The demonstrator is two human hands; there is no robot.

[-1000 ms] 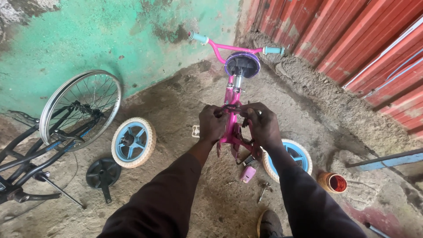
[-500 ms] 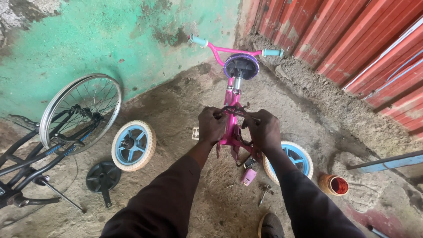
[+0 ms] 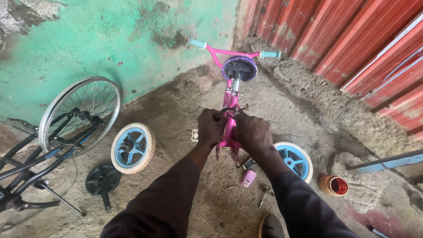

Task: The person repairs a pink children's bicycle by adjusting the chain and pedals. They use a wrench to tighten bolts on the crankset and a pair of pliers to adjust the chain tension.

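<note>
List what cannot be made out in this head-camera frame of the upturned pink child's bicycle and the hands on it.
- What the left hand and right hand grip on the pink child's bicycle frame: the fingers cover it.
- The black adult bicycle: cut off by the left edge.
- The small metal tool on the ground: too small to identify.
- The shoe: cut by the bottom edge.

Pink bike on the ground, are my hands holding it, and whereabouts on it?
Yes. Both the left hand and the right hand grip the upturned pink bike at the dark metal fork ends on top, one hand each side.
</note>
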